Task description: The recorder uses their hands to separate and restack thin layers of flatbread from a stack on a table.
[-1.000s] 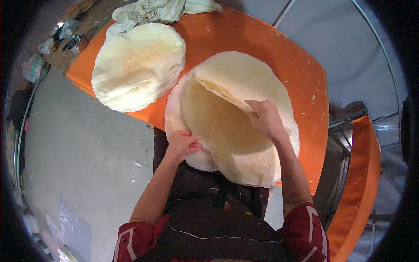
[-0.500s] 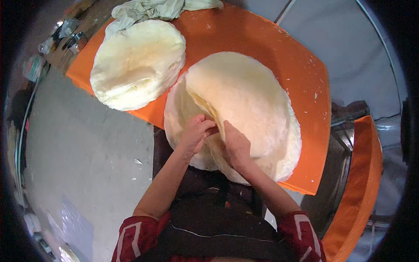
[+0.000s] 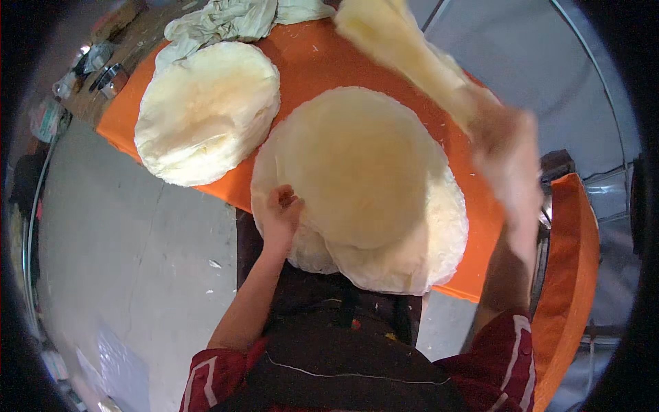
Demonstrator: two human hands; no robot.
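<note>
A view from above of a person standing at an orange surface (image 3: 329, 65), wearing a dark apron over red sleeves with white stripes. Directly in front of the person lies a large stack of thin, pale, round dough sheets (image 3: 360, 182), which fills the near middle of the orange surface and slightly overhangs its near edge.

The left hand (image 3: 280, 213) rests on the near left rim of this stack, fingers curled down against the edge of the sheets and pressing on them rather than closing around anything.

The right hand (image 3: 508, 161) is raised above the right side of the stack and is blurred. It grips one end of a single lifted dough sheet (image 3: 401, 48), which hangs stretched and folded into a long strip, running from the hand up and away past the far edge of the stack.

To the far left of the main stack, apart from it, sits a second stack of round sheets (image 3: 206, 113), with a faint golden patch on top. Beyond that second stack, at the far edge of the surface, lies a crumpled pale cloth (image 3: 233, 17). A grey floor (image 3: 117, 261) shows to the left of the surface, and an orange seat-like frame (image 3: 570, 275) stands to the right of the main stack.
</note>
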